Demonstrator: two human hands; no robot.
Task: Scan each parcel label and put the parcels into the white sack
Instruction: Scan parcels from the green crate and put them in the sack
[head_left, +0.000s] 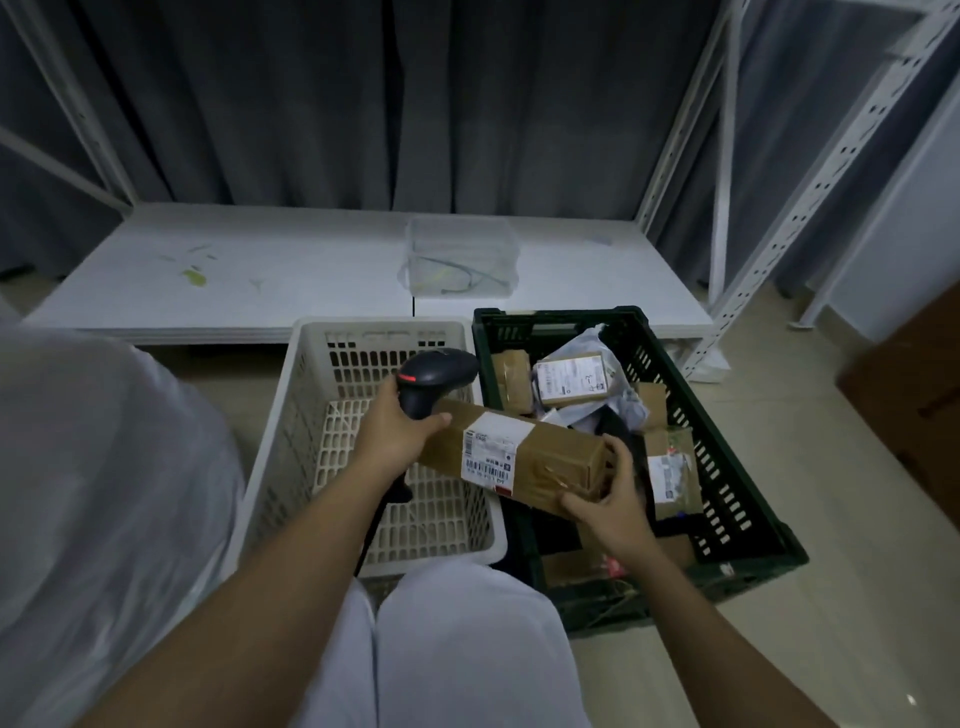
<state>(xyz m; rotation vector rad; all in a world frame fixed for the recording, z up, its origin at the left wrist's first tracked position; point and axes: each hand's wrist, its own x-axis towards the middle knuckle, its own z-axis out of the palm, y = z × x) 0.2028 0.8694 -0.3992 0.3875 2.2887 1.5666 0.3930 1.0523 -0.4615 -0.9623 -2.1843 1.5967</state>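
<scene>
Head view: one wide-angle look down over both forearms to two crates on the floor.
Left hand (397, 434): fingers wrapped round the handle of the black barcode scanner (434, 376), thumb lying along the near end of the long parcel; the scanner head, with its red strip, sits above that end.
Right hand (610, 506): fingers curled round the other end of the long parcel, thumb underneath, holding it.
Long parcel (540, 454): brown cardboard box held level between both hands, spanning the gap between the two crates; its white label (493, 452) with barcodes faces up.
White crate (306, 415): slatted plastic, on the floor to the left, below the left hand; a pale slatted panel lies inside.
Green crate (727, 467): dark slatted plastic, touching the white crate on its right; it holds several more brown parcels (569, 379) with white labels and a grey plastic mailer bag.
White sack (98, 493): pale translucent plastic, filling the left edge, just beside the white crate.
Low white shelf (291, 265): behind the crates, carrying a clear plastic tub (460, 257) with thin cables inside.
Backdrop: grey curtain (363, 104) and white racking uprights on the right.
</scene>
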